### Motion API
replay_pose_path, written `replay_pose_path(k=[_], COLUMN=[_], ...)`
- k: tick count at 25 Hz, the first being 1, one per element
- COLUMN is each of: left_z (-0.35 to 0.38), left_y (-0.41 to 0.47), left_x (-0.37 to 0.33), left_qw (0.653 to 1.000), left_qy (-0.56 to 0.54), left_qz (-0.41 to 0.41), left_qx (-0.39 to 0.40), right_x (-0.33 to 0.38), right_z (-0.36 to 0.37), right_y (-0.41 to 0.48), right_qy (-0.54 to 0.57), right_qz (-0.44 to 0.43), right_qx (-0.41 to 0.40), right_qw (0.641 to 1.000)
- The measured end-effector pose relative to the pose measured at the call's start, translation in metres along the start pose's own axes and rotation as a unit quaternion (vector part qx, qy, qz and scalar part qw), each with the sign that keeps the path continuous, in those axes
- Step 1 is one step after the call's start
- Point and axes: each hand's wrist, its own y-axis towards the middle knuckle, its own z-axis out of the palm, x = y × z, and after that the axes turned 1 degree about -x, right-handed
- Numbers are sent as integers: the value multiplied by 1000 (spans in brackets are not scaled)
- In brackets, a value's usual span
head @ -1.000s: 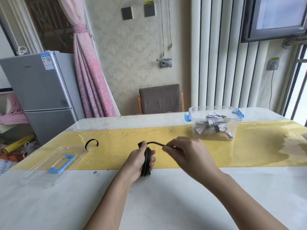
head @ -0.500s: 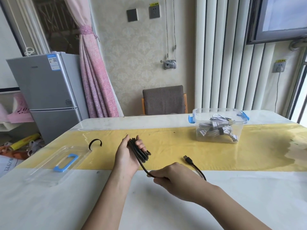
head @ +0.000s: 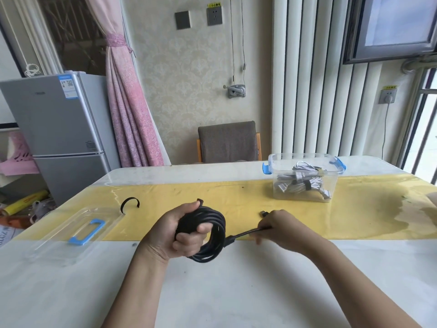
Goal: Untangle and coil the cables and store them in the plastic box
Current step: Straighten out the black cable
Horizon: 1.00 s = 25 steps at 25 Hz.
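The left grip (head: pixel 176 233) is clenched round one side of the black cable (head: pixel 216 235). The cable is wound into a ring of several loops and held just above the worktop (head: pixel 236 292), near the front middle. The right grip (head: pixel 283 227) pinches the free tail of the same cable, and the plug (head: pixel 264 213) pokes out just beyond it.

Half a second ago the tail was longer. It ran down from the coil to the right grip, which was low over the white part of the worktop, and the plug trailed loose past it. Now the right grip has slid along to the plug end and drawn out to the right, leaving only a short, straight run between coil and fingers. The coil has also turned to face the camera.

I judge the winding nearly done, with one last short wrap left. After that comes the binding, probably with the black strap (head: pixel 129 201) lying curled on the yellow runner (head: pixel 236 197), well to the left of the coil. Storing comes last.

The plastic box (head: pixel 305 154) stands open at the far right of the runner, well apart from both hands. It holds grey cables (head: pixel 300 185), already coiled, with a dark band round at least one; how many there are I cannot tell. Its clear lid (head: pixel 54 240), with a blue handle, lies flat on the worktop at the left
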Motion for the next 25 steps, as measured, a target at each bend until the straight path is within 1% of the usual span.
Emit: replay_pose_path(k=[2,4,5,7,9,13,15,18,20,21,23,25], left_z=[3,9,12,14,16,22,24,24,24,25,26,27], left_y=[0,4,7,13,17,24,27,26,24,24,25,30], left_x=[2,5,7,12,15,18,20,19,18,18,19,22], left_qw=[991,964,949,935,930,916,906,897,897,897,897,895], left_qy=[89,170,196,207,199,239,266,318,322,321,313,290], left_qz=[-78,-156,-178,-189,-179,-179,-187,-218,-243,-249,-244,-212], left_qx=[-55,-136,-169,-219,-251,-268,-270,-216,-182,-176,-196,-264], right_x=[-6,-13,-14,-13,-5,11,17,21,21,21,24,30], right_z=[-7,-13,-17,-22,-23,-16,-12,-12,-17,-20,-21,-17], right_y=[2,3,2,-1,-3,-2,-4,-7,-8,-9,-12,-14], right_qy=[-15,-13,-19,-30,-28,-23,-26,-10,31,55,86,83], right_qz=[45,89,100,109,111,95,81,85,96,99,96,84], right_qx=[-69,-133,-165,-217,-254,-314,-327,-336,-335,-331,-325,-322], right_qw=[996,987,981,969,960,944,941,938,937,937,937,939])
